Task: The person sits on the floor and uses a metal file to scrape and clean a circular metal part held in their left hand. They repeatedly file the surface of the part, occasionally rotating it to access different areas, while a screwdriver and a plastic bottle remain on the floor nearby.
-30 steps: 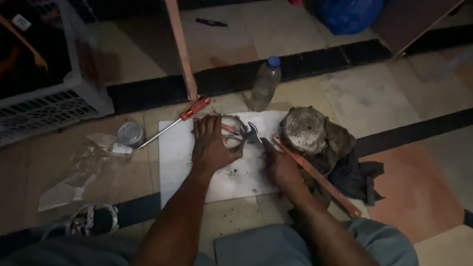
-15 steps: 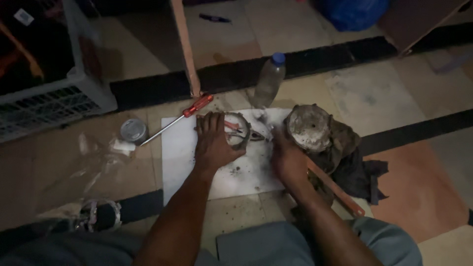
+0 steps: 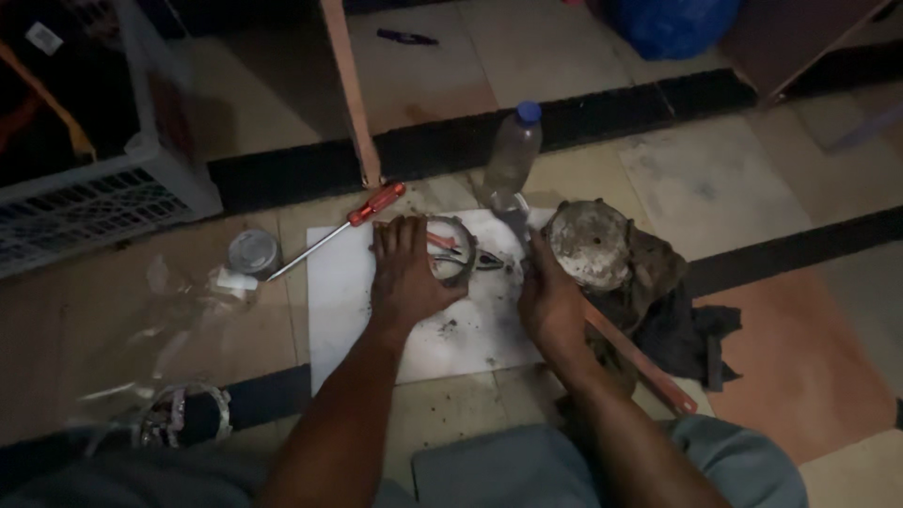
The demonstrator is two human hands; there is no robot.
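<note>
My left hand (image 3: 406,273) rests on a white sheet (image 3: 339,301) on the floor, its fingers curled around a round metal ring part (image 3: 455,249). Pliers with red handles (image 3: 470,256) lie inside and beside that ring. My right hand (image 3: 548,299) is to the right of it, gripping a thin tool whose tip points up toward the pliers; the tool is mostly hidden by the hand. Just right of that hand sits a dirty round metal part (image 3: 591,243) on a dark rag (image 3: 673,310).
A red-handled screwdriver (image 3: 339,230) lies at the sheet's upper left. A clear plastic bottle with a blue cap (image 3: 513,155) stands behind. A small tin (image 3: 253,251), crumpled clear plastic (image 3: 150,329), a white crate (image 3: 89,188), a wooden post (image 3: 350,89) and a long red-handled tool (image 3: 644,362) surround the spot.
The view has shifted slightly. My left hand has closed in around the ring part, and my right hand has slid from the long tool toward the sheet's right edge.
</note>
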